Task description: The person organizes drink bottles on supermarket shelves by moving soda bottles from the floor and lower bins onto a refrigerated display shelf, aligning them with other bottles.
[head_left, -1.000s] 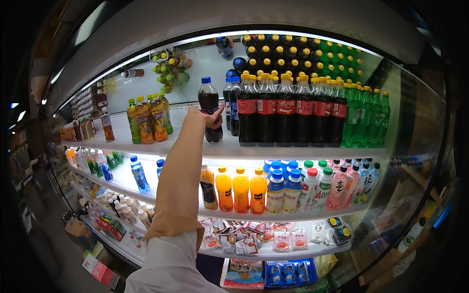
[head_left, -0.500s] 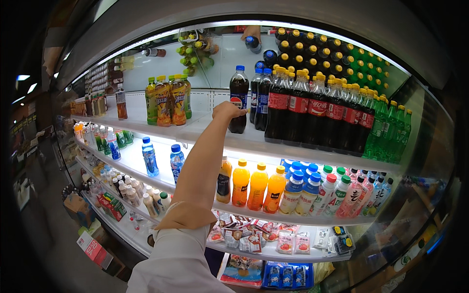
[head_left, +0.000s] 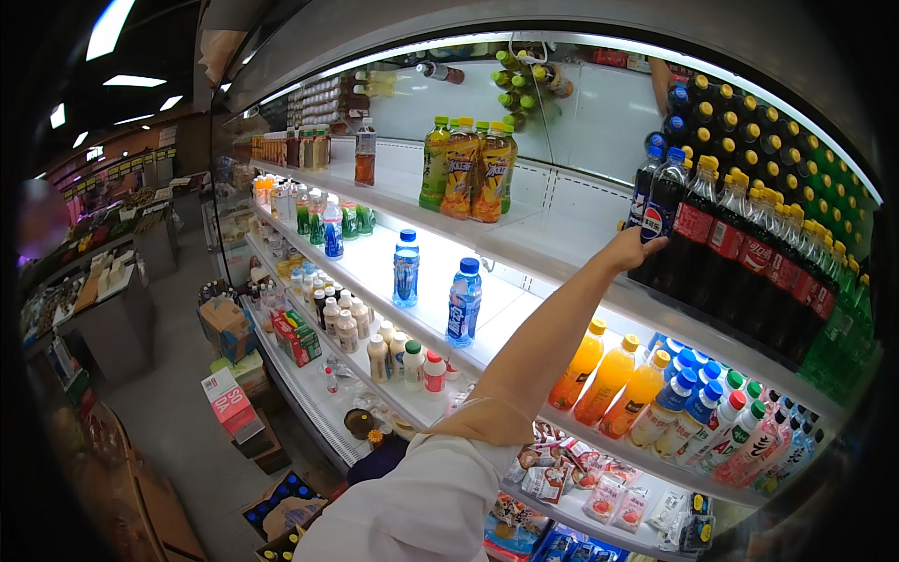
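Head cam: lit cooler (head_left: 403, 21) fills most of the view, its lines bent by the lens. Top shelf (head_left: 562, 234) carries drinks toward both ends w/ a bare stretch btwn; 2nd shelf (head_left: 510, 323) below it is brightly lit. On the floor by the cooler's L side sit a brown-and-blue carton (head_left: 228, 326) and, nearer, a pink-and-white carton (head_left: 231, 403).

L forearm (head_left: 543, 351), pale sleeve (head_left: 403, 496) to abt the elbow, crosses in front of the 2nd shelf up to the top shelf's front edge. Row of dark red-label btls (head_left: 740, 244) stands along that front edge twd the R end; green btls (head_left: 847, 328) fill the R corner.

Hands: L hand (head_left: 641, 247) is at the lower front of a dark blue-cap btl (head_left: 661, 201), thumb out to the R across it, other fingers mostly hidden, so can't tell if they're pinching it. R hand is out of frame, can't tell its state.

Blue-cap btl is upright nr the top shelf's front edge, at the L end of the red-label row, w/ another dark btl (head_left: 641, 192) just beside it on the L. Yellow-green tea btls (head_left: 468, 173) cluster mid top shelf, well apart from the hand. On the 2nd shelf, orange juice btls (head_left: 607, 379) line the front edge below the hand; 2 blue drink btls (head_left: 464, 304) stand farther L. Smallest: snack packets (head_left: 609, 496), lower shelf, twd its R end.
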